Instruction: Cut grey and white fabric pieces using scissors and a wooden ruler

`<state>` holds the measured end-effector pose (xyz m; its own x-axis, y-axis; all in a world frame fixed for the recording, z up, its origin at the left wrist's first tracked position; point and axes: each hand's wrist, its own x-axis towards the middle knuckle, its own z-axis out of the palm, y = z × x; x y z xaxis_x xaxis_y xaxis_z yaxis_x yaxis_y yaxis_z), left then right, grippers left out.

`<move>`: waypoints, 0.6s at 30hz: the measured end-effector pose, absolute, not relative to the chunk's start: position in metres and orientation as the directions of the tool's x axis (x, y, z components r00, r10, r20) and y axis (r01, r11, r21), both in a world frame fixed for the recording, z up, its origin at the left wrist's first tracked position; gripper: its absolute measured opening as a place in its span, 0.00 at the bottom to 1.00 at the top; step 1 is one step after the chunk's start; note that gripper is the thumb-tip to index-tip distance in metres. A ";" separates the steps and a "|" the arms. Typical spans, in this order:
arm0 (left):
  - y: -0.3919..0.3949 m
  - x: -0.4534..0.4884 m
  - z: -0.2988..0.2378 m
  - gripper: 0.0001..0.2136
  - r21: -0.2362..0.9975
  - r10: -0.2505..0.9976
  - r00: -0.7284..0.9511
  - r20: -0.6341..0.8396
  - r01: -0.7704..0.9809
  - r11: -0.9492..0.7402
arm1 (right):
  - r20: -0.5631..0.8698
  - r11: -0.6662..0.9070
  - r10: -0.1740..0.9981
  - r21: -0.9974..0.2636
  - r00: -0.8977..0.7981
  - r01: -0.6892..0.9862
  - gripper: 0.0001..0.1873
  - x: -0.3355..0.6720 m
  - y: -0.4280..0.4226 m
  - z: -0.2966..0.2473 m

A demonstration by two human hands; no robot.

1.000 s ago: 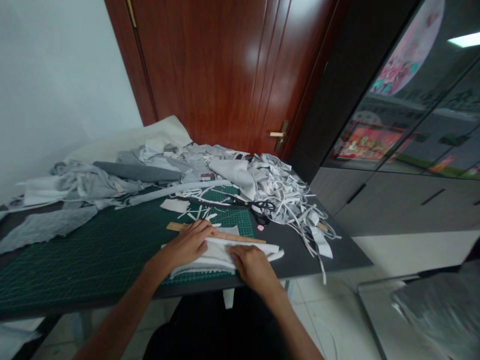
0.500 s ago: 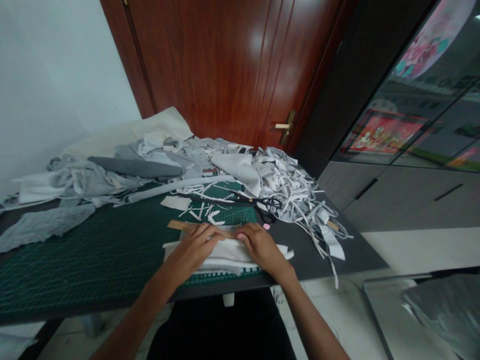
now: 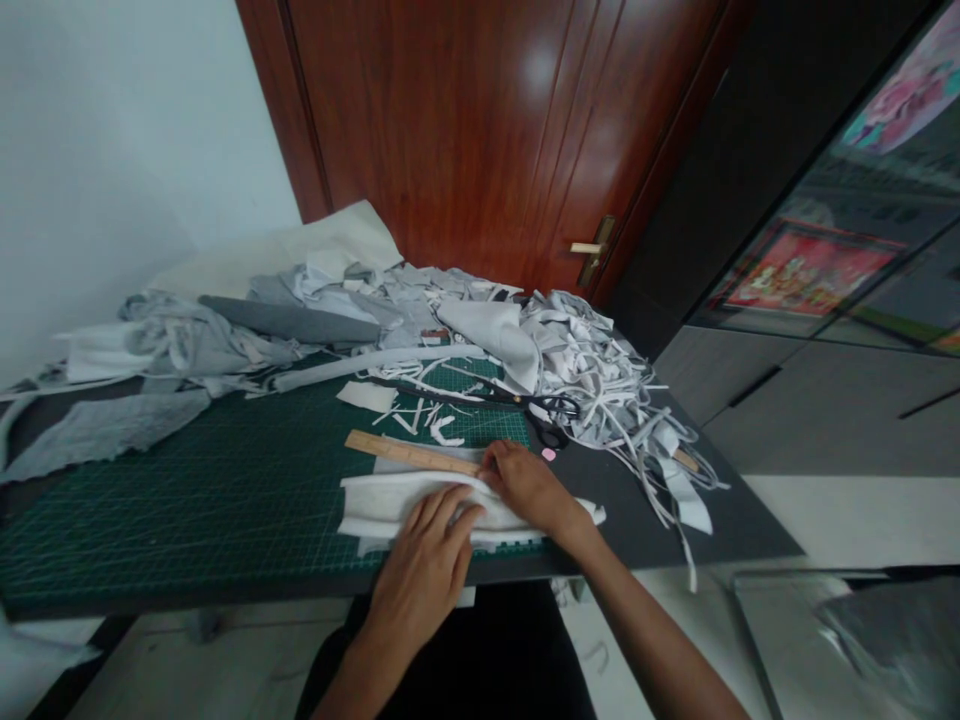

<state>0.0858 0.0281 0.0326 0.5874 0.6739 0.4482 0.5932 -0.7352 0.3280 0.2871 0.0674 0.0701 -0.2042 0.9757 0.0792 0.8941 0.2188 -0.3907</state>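
Observation:
A folded white fabric strip (image 3: 390,500) lies near the front edge of a green cutting mat (image 3: 187,500). My left hand (image 3: 431,560) rests flat on the strip's near side, fingers stretched out. My right hand (image 3: 529,485) presses on the strip's far right part, its fingertips touching the end of a wooden ruler (image 3: 409,453) that lies just behind the fabric. Neither hand grips anything that I can see.
Black scissors (image 3: 547,412) lie behind my right hand beside a heap of white and grey fabric strips (image 3: 600,385). Grey cloth and a grey roll (image 3: 292,322) pile up at the back left. The dark table (image 3: 720,500) ends at the right; a wooden door (image 3: 487,130) stands behind.
My left hand has slid back toward me to the strip's near edge, uncovering the ruler. My right hand has moved up to the ruler's end. The view shifted left.

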 end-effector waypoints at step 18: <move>0.025 0.082 0.020 0.19 0.284 0.606 0.581 0.543 0.552 -0.784 | 0.422 0.395 0.888 -0.494 -0.184 0.775 0.16 0.315 -0.005 0.067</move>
<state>0.0823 0.0250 0.0205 0.5811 0.6063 0.5430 0.5523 -0.7838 0.2841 0.3146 -0.0055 0.0673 -0.1839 0.8878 0.4219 0.7746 0.3951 -0.4938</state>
